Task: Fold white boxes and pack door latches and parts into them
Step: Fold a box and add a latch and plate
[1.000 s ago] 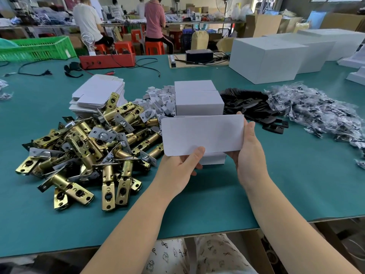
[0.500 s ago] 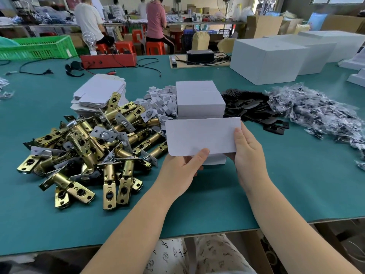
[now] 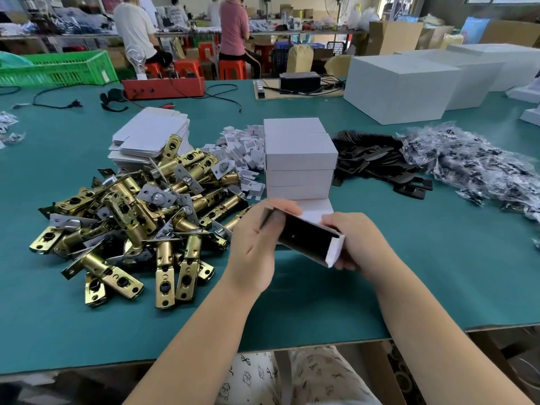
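A small white box [image 3: 333,251], opened into a sleeve with a dark inside, is held above the table's near middle. My left hand [image 3: 257,244] grips its left end, thumb over the top edge. My right hand [image 3: 353,244] grips its right end beside a white end flap. Brass door latches [image 3: 131,217] lie in a heap to the left. Behind it sits a stack of flat white box blanks [image 3: 149,135]. Folded white boxes [image 3: 301,159] stand stacked just beyond my hands.
Small white card inserts [image 3: 242,150] lie between the latches and the stack. Black plates [image 3: 377,165] and bagged parts [image 3: 479,168] spread to the right. Large white cartons [image 3: 403,86] stand at the back right, a red case [image 3: 163,87] and green crate [image 3: 58,68] at the back left. People work beyond.
The flat white blank that both hands held upright has been tipped down and opened into a sleeve, showing its dark inside. Both hands have closed round its ends.
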Motion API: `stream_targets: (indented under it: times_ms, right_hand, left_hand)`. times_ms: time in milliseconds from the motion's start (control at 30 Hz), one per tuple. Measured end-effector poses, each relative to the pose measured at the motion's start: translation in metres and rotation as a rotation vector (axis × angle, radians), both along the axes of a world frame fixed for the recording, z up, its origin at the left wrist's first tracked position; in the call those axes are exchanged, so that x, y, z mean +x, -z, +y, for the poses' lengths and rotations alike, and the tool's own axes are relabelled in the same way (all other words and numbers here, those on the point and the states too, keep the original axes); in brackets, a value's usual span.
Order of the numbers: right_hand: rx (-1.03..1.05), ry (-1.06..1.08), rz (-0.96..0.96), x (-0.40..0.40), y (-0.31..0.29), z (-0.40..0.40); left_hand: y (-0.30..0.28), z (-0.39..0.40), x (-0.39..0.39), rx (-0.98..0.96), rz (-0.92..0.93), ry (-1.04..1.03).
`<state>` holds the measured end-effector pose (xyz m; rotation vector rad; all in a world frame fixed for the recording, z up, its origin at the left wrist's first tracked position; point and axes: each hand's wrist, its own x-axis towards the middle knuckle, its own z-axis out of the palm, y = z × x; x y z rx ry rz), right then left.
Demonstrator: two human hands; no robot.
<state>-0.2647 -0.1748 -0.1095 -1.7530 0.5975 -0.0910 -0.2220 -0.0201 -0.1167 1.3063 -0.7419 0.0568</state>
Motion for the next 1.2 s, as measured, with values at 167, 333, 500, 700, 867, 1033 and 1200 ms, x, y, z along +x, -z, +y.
stream_targets:
  times_ms: [167,333,500,700,867,1033,1200]
  right_hand:
    - [-0.429,-0.139,-0.189,-0.003,0.013,0.016]
    - [-0.378,0.049,-0.717,-0.008,0.014,0.013]
    - [-0.582,-0.119,-1.028,-0.009,0.02,0.019]
    - [-0.698,-0.156,-0.952,-0.004,0.02,0.015]
    - [-0.633,-0.127,-0.963,-0.005,0.02,0.019]
    - [-0.406,-0.044,-1.033,-0.011,0.019,0.018]
    - [-0.419,0.079,-0.981,-0.009,0.015,0.013]
  left_hand:
    - [-0.001,0.002,0.003,-0.116,0.144,-0.123]
    - [0.001,0.0,0.004,0.013,-0.065,-0.367]
    - [0.001,-0.003,0.001,0.031,0.044,-0.347]
    - [-0.005,0.001,0.005,-0.077,0.258,0.049]
    - [-0.007,-0.001,0.002,-0.123,0.256,-0.003]
    - [-0.004,0.003,0.009,-0.302,0.295,0.005]
    - [-0.004,0.002,0.009,-0.045,0.2,-0.102]
